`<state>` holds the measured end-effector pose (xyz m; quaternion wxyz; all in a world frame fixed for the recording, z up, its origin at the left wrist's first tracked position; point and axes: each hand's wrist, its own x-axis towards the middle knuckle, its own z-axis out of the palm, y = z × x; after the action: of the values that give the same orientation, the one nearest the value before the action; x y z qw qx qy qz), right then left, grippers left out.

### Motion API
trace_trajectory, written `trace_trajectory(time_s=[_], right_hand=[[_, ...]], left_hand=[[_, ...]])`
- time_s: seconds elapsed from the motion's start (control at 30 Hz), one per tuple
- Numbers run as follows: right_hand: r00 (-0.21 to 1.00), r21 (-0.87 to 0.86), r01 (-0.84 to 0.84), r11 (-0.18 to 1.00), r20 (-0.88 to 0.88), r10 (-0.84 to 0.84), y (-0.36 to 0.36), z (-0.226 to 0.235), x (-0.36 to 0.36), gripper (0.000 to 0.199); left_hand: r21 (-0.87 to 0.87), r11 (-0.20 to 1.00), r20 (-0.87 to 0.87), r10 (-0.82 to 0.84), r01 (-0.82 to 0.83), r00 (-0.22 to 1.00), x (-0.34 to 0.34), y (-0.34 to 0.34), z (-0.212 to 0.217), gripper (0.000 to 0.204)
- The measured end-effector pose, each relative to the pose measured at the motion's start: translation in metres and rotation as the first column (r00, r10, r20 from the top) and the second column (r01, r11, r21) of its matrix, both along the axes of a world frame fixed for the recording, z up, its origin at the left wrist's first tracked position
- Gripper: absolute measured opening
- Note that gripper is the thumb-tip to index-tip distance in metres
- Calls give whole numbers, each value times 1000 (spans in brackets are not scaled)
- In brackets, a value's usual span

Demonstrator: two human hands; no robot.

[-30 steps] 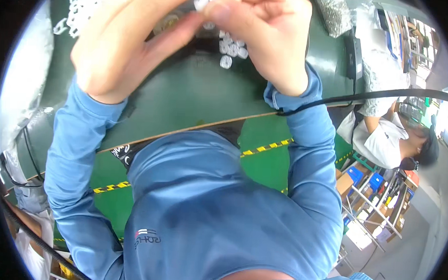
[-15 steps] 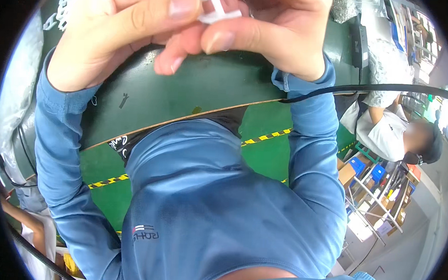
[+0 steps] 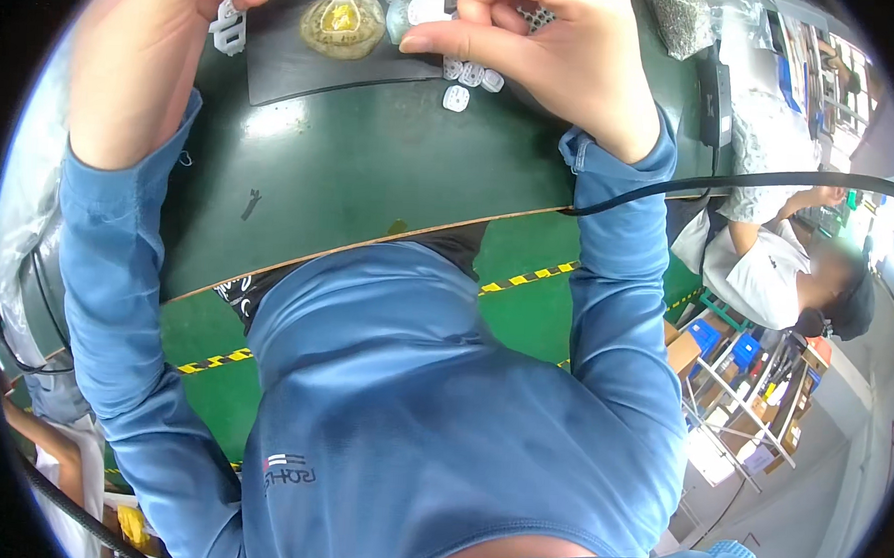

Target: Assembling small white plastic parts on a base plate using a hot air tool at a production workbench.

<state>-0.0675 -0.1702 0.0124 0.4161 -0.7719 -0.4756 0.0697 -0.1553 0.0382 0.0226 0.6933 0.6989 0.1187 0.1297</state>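
Note:
My right hand is at the top of the view, thumb and fingers closed on a small white plastic part. Close by its thumb is a pale blue, translucent rounded thing, partly covered. Left of that, a round, brownish translucent dish with a yellow patch in its middle sits on a dark mat. My left hand is raised at the upper left, most of its fingers cut off by the picture's edge. White plastic pieces show beside it; whether it touches them I cannot tell.
Several small white parts lie below my right hand on the green table. A black cable crosses my right forearm. A black box stands at the right. Another person is at the far right, near shelving.
My hands, earlier close together around a white part, have moved apart. The right hand keeps a white part; the left has gone up and left. The dish, mat and small parts have come into sight.

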Motion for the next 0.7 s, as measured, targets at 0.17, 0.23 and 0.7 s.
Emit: trace_trajectory(time_s=[0.17,0.23,0.7], right_hand=[[998,6,-30,1000,57,29,5,-12,4,33],[998,5,-29,1000,54,29,5,-15,8,34],[956,734,276,621,-279,-96,-62,17,33,33]], left_hand=[[86,996,-19,16,-15,1000,1,0,-1,17],[221,974,21,38,-41,999,-1,-5,-2,14],[685,709,284,-470,166,836,16,-19,-34,41]])
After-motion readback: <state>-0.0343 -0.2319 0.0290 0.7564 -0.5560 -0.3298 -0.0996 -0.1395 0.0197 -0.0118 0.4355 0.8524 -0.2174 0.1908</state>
